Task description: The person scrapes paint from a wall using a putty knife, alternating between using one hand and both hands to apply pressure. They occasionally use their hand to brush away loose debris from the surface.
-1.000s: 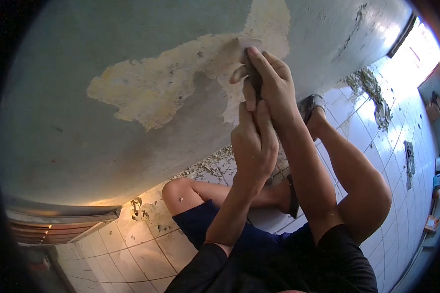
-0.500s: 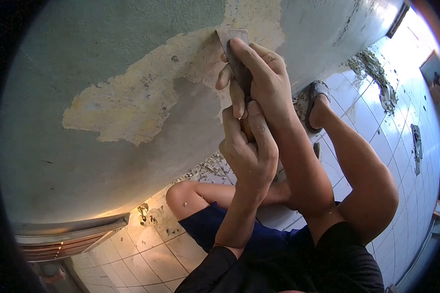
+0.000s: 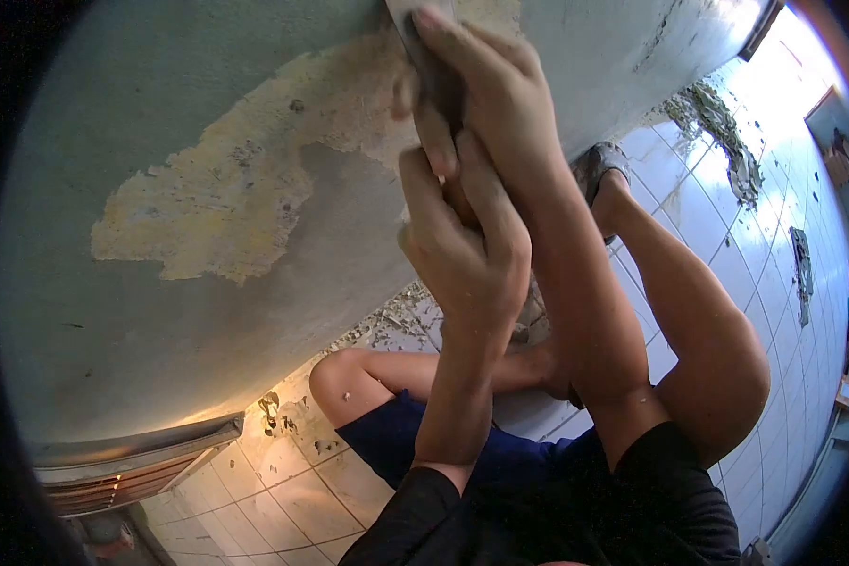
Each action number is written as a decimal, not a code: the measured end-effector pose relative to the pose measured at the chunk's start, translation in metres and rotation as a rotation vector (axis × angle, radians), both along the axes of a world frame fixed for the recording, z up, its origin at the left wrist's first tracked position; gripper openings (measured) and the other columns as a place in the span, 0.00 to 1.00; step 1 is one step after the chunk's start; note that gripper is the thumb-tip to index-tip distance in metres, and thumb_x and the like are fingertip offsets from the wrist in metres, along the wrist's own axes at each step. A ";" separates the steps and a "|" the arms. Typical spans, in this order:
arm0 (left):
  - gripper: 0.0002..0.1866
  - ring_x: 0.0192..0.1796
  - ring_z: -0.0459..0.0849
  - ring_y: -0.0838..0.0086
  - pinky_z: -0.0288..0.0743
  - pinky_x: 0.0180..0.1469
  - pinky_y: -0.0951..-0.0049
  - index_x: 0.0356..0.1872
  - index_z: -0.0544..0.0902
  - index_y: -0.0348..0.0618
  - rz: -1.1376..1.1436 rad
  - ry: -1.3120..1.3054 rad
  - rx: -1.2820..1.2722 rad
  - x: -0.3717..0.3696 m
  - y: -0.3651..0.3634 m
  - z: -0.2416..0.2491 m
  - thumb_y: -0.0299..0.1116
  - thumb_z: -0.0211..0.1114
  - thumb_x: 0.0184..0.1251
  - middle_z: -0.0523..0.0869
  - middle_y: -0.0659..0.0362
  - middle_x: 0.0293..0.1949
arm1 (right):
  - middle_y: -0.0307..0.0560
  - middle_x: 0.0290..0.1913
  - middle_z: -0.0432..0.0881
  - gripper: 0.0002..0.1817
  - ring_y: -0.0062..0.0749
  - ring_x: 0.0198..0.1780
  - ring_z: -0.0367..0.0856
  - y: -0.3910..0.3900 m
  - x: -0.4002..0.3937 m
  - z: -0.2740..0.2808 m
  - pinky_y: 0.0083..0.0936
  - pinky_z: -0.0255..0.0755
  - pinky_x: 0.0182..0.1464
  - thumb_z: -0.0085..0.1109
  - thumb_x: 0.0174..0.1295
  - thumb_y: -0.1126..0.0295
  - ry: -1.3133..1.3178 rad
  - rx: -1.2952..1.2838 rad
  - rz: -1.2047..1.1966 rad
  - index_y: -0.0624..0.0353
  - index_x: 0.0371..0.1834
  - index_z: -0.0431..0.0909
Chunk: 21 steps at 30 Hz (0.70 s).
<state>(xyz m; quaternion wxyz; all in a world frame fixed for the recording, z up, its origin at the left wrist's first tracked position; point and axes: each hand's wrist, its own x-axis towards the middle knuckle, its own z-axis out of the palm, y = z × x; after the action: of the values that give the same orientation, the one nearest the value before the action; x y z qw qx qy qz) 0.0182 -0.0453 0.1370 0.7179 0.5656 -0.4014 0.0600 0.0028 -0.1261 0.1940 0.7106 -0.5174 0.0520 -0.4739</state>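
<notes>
A putty knife (image 3: 434, 80) with a flat metal blade and an orange-brown handle is held up against the grey-green wall (image 3: 208, 85). My right hand (image 3: 502, 99) is closed around its upper part, thumb lying along the blade. Below it, my left hand (image 3: 472, 250) wraps the handle, slightly blurred. The blade's far end meets the wall near the top of the view, above a scraped patch (image 3: 217, 203) where pale yellowish plaster shows. Fingers hide much of the tool.
Paint flakes (image 3: 387, 321) lie along the foot of the wall, and a bigger heap of peelings (image 3: 726, 132) sits on the white tiles (image 3: 670, 174) at right. My bent legs and a sandal (image 3: 594, 170) are below. A louvred frame (image 3: 141, 457) stands lower left.
Both hands have pushed the putty knife up and a little left along the wall. The scraped patch now appears slightly lower left in the view.
</notes>
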 end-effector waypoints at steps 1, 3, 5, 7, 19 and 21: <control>0.10 0.27 0.89 0.46 0.76 0.23 0.58 0.40 0.73 0.36 -0.002 0.004 0.014 0.001 -0.001 0.004 0.34 0.59 0.79 0.84 0.42 0.24 | 0.54 0.26 0.87 0.20 0.25 0.12 0.77 -0.002 0.000 0.002 0.22 0.68 0.13 0.51 0.80 0.61 -0.046 -0.063 0.019 0.69 0.37 0.80; 0.10 0.27 0.89 0.46 0.76 0.23 0.59 0.40 0.73 0.36 -0.075 0.012 -0.022 0.003 -0.006 0.022 0.34 0.59 0.79 0.84 0.42 0.24 | 0.54 0.25 0.87 0.20 0.25 0.13 0.77 -0.008 0.002 0.007 0.21 0.68 0.14 0.51 0.80 0.61 -0.068 -0.085 -0.020 0.68 0.37 0.80; 0.11 0.28 0.90 0.46 0.76 0.23 0.59 0.41 0.73 0.36 -0.049 0.003 -0.047 -0.003 -0.007 0.025 0.34 0.59 0.79 0.84 0.42 0.25 | 0.53 0.25 0.86 0.20 0.24 0.13 0.77 -0.009 0.003 0.016 0.21 0.68 0.14 0.52 0.80 0.61 -0.116 -0.144 -0.086 0.68 0.36 0.80; 0.11 0.28 0.90 0.46 0.76 0.24 0.59 0.41 0.73 0.35 -0.023 -0.009 -0.075 -0.010 -0.004 0.021 0.34 0.59 0.79 0.85 0.41 0.25 | 0.53 0.25 0.86 0.20 0.24 0.12 0.77 -0.004 -0.004 0.012 0.21 0.68 0.14 0.52 0.80 0.60 -0.035 -0.108 -0.060 0.68 0.36 0.80; 0.19 0.30 0.85 0.68 0.77 0.32 0.67 0.44 0.74 0.31 -0.034 0.106 0.147 -0.017 0.015 0.008 0.43 0.52 0.84 0.84 0.47 0.30 | 0.51 0.22 0.83 0.19 0.22 0.08 0.71 0.010 -0.004 -0.002 0.18 0.61 0.10 0.55 0.79 0.58 0.050 0.056 -0.010 0.66 0.39 0.78; 0.19 0.30 0.86 0.67 0.78 0.32 0.66 0.43 0.74 0.31 -0.038 0.183 0.156 -0.020 0.018 0.002 0.42 0.53 0.84 0.83 0.46 0.29 | 0.51 0.22 0.83 0.19 0.21 0.08 0.70 0.013 -0.006 -0.007 0.18 0.60 0.10 0.55 0.79 0.58 0.099 0.079 -0.009 0.66 0.39 0.78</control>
<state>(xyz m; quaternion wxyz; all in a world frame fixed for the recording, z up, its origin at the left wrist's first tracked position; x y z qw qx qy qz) -0.0017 -0.0275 0.1386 0.7063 0.6152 -0.3482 -0.0370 -0.0035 -0.1128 0.1869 0.7250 -0.5115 0.1081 -0.4483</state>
